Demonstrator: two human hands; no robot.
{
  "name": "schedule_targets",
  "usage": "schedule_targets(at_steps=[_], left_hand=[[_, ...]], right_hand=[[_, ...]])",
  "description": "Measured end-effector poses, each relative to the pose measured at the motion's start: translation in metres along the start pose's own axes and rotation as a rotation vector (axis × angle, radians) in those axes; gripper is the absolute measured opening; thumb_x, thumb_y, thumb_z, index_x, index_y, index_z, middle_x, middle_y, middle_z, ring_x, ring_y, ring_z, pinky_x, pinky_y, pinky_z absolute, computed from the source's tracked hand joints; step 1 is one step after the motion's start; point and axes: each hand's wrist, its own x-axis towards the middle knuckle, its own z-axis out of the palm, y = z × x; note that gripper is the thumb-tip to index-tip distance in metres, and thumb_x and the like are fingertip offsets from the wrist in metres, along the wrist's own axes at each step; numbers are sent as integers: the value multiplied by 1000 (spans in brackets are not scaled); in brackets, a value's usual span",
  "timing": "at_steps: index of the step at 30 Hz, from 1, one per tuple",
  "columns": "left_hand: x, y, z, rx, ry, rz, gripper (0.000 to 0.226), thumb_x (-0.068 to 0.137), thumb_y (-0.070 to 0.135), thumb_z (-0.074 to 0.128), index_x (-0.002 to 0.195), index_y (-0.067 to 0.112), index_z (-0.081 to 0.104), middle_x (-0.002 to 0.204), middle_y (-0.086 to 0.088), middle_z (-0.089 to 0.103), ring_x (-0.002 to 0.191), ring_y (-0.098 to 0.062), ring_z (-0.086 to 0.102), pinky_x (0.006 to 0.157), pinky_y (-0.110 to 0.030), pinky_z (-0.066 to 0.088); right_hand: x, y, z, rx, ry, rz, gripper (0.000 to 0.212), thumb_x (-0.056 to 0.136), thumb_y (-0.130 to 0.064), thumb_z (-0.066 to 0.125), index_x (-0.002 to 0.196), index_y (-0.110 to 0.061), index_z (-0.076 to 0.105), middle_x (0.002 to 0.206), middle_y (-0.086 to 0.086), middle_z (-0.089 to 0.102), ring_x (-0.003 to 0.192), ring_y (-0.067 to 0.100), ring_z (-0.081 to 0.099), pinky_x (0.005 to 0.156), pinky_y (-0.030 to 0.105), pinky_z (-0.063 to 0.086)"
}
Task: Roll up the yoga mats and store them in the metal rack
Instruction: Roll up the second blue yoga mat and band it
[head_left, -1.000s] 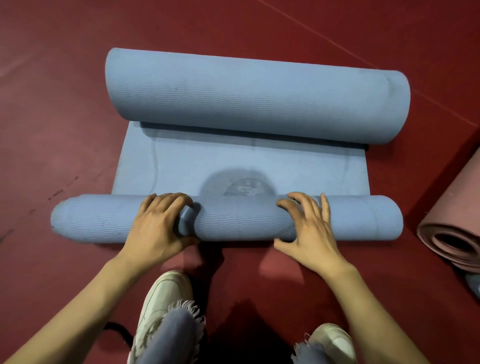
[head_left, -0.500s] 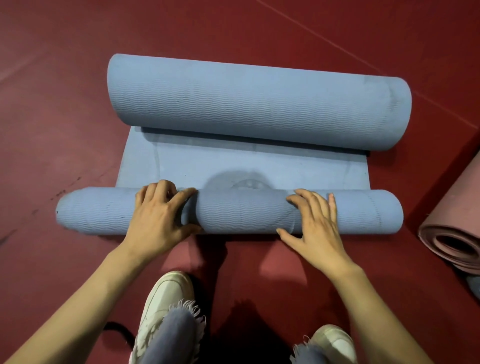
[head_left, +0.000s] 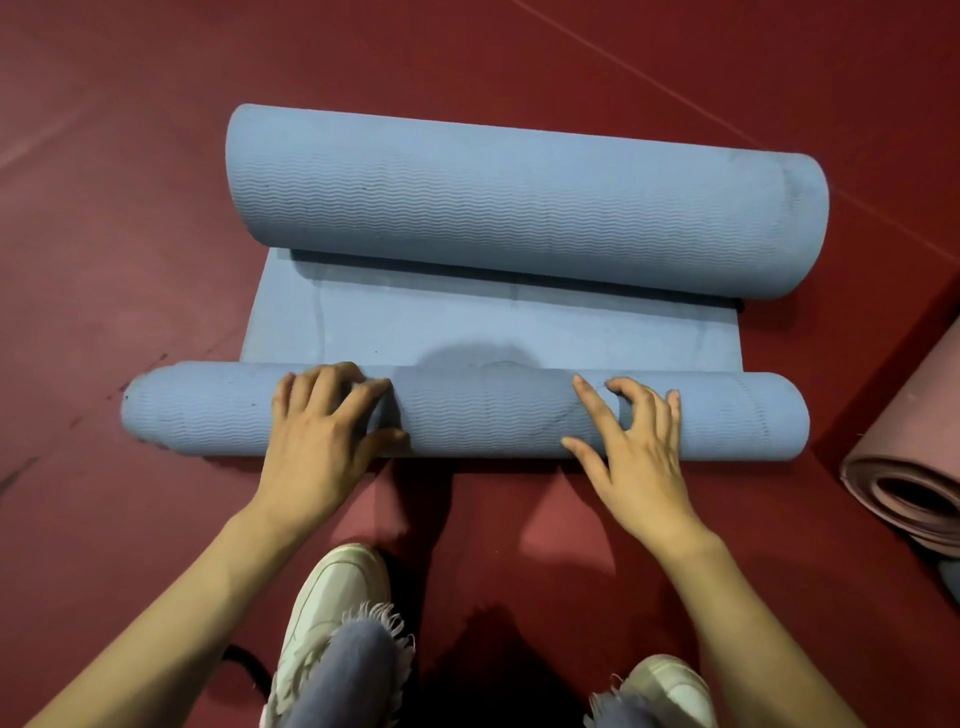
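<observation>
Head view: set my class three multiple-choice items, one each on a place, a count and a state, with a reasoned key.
1. Where does the pink mat lie?
A. right of the blue mat
B. left of it
C. on top of it

2. How many hands touch the near roll?
A. none
B. one
C. two

3. What state is the blue mat in?
A. wholly flat
B. rolled at both ends, flat between
C. one finished roll

Key: 1 A, it shows at the right edge; 2 C, the left hand and right hand both rest on it; 3 B, the near roll and far roll flank a flat stretch.
</observation>
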Motion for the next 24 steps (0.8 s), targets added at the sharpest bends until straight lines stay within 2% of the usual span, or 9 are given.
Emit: schedule_targets(at_steps=[3, 7, 11, 14, 16, 20, 22, 24], left_hand=[[3, 5, 3, 43, 36, -34, 54, 83, 53, 48, 117, 15, 64, 112, -8, 56, 100, -30, 43, 88, -45, 30], [7, 8, 4, 32, 39, -58, 45, 85, 46, 47, 114, 15, 61, 110, -11, 56, 98, -31, 42, 84, -46, 36], [8, 8, 7, 17, 35, -47, 37, 88, 39, 48, 110, 14, 65, 112, -15, 54, 101, -34, 42, 88, -49, 42], [11, 8, 7, -36, 53, -28, 36, 90, 34, 48, 110, 10, 65, 109, -18, 52, 97, -36, 45, 88, -50, 42], [13, 8, 6, -36, 53, 5, 41, 89, 37, 48, 113, 7, 64, 107, -19, 51, 95, -37, 46, 87, -50, 43], [20, 1, 6, 86, -31, 45, 67, 80, 58, 51, 124, 8, 58, 114, -18, 52, 101, -36, 48, 94, -59, 39], [22, -1, 7, 90, -59, 42, 67, 78, 57, 50, 126, 10, 54, 115, -17, 52, 103, -37, 51, 95, -61, 36], [24, -1, 7, 56, -58, 38, 56, 79, 50, 49, 120, 13, 51, 115, -16, 52, 102, -38, 52, 95, -61, 37]], right_hand=[[6, -1, 0, 44, 21, 52, 49, 87, -50, 41, 128, -22, 41, 128, 10, 47, 125, 23, 38, 113, 58, 11], [8, -3, 3, 73, 37, 56, 39, 88, -48, 41, 119, -24, 46, 132, 9, 46, 128, 23, 36, 113, 56, 8], [9, -7, 8, 48, 124, 103, 39, 88, -44, 46, 117, -21, 56, 121, 18, 44, 118, 33, 34, 108, 60, 19], [11, -7, 7, 17, 141, 97, 40, 89, -44, 46, 119, -21, 59, 115, 19, 48, 113, 32, 37, 106, 61, 23], [16, -4, 3, 16, 123, 83, 43, 90, -43, 45, 120, -19, 61, 115, 18, 50, 114, 30, 39, 107, 59, 24], [23, 0, 1, 12, 58, 58, 54, 88, -50, 44, 131, -18, 53, 126, 16, 48, 122, 30, 40, 112, 57, 17], [26, 2, 1, 29, 37, 58, 58, 85, -53, 45, 130, -17, 51, 129, 15, 47, 124, 28, 36, 112, 56, 15], [29, 5, 0, 55, 12, 32, 54, 83, -54, 47, 124, -19, 51, 131, 15, 46, 125, 28, 35, 113, 56, 12]])
